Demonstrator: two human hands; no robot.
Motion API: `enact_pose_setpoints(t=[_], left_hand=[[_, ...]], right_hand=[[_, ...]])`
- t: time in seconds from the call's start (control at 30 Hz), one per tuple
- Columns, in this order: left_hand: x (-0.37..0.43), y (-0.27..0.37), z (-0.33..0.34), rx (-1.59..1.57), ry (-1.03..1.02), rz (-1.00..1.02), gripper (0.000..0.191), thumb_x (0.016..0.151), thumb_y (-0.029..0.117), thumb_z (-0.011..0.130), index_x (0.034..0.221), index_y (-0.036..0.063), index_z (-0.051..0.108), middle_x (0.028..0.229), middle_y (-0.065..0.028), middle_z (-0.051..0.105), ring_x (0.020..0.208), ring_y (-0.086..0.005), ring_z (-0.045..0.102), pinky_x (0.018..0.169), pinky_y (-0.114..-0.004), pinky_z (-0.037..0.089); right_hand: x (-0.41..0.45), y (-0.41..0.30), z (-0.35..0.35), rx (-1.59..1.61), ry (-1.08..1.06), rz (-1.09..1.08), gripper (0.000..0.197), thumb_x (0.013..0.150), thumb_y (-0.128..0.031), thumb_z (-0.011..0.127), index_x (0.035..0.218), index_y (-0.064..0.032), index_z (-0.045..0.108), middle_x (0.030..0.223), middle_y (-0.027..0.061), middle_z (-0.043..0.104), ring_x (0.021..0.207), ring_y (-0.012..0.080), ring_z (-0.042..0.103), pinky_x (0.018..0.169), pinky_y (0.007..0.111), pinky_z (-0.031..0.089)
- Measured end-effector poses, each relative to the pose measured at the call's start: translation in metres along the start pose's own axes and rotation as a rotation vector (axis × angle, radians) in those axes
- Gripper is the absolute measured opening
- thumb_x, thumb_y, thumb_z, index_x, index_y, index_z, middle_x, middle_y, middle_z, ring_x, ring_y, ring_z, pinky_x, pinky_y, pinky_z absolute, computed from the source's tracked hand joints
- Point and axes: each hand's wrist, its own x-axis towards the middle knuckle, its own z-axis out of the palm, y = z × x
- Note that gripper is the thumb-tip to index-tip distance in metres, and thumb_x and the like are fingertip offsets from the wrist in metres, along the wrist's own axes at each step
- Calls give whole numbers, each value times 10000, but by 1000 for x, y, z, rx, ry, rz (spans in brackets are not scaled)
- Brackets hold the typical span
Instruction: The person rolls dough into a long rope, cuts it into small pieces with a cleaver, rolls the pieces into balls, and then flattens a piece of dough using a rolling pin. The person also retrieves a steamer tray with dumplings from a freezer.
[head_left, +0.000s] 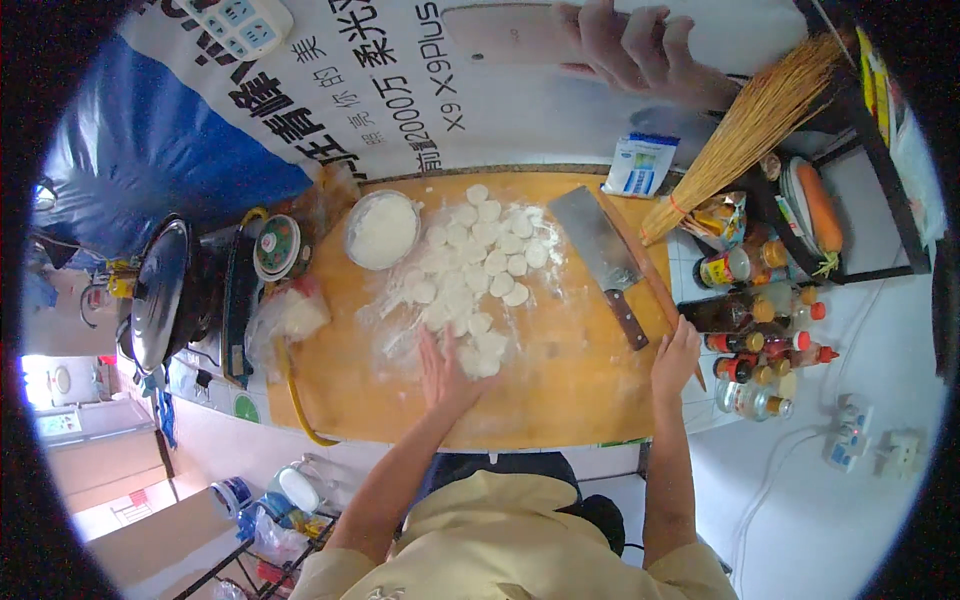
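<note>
Floured dough rounds (495, 262) lie in a heap on the wooden board (570, 390), with loose flour around them. My left hand (448, 379) rests at the heap's lower edge, palm down, fingers spread, holding nothing. At the board's right side my right hand (675, 360) grips a long wooden rolling pin (637, 251), which lies slanted beside a cleaver (600, 240) with a wooden handle. A bowl of flour (382, 229) stands left of the heap.
Sauce bottles (739, 343) crowd the right side, near a straw whisk broom (750, 135) and a white-blue packet (642, 165). On the left are a plastic bag (289, 315), a lidded patterned pot (277, 247), a yellow hose (296, 405) and a wok with a lid (161, 292) on a stove.
</note>
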Motion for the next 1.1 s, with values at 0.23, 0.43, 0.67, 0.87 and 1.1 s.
enact_pose_setpoints(t=[0.23, 0.43, 0.67, 0.87, 1.1], left_hand=[[51, 34, -3, -20, 110, 40, 1039, 741, 370, 758, 1503, 80, 113, 1510, -323, 26, 1407, -475, 66, 1121, -553, 180], [53, 14, 4, -140, 298, 93, 839, 783, 339, 708, 1461, 97, 277, 1489, -259, 228, 1391, -419, 196, 1119, -549, 175], [-21, -19, -29, 58, 303, 502, 497, 801, 265, 683, 1234, 73, 534, 1381, -140, 441, 1308, -341, 387, 1088, -544, 252], [-54, -97, -33, 11, 211, 444, 308, 686, 130, 647, 991, 87, 651, 1024, -73, 640, 1014, -261, 566, 986, -480, 343], [-84, -118, -42, -101, 300, 337, 259, 650, 94, 619, 906, 87, 652, 897, -45, 653, 893, -232, 582, 920, -424, 367]], right_hand=[[2, 7, 13, -11, -42, 36, 385, 829, -114, 654, 1171, -15, 506, 1136, 175, 551, 1078, 363, 533, 860, 455, 453], [-34, -14, -12, 384, 19, 146, 354, 920, -192, 582, 1193, 15, 495, 1107, 204, 557, 980, 367, 580, 824, 425, 485], [-81, -93, -36, 386, -505, -272, 371, 835, -257, 685, 1108, -37, 564, 1026, 157, 628, 913, 342, 617, 776, 414, 505], [-111, -177, -19, 649, -740, -417, 335, 826, -277, 697, 1056, -51, 604, 936, 130, 655, 872, 317, 631, 744, 381, 501], [-80, -256, 25, 916, -1246, -103, 294, 923, -217, 583, 1107, 11, 608, 1023, 98, 673, 983, 186, 634, 818, 282, 492]])
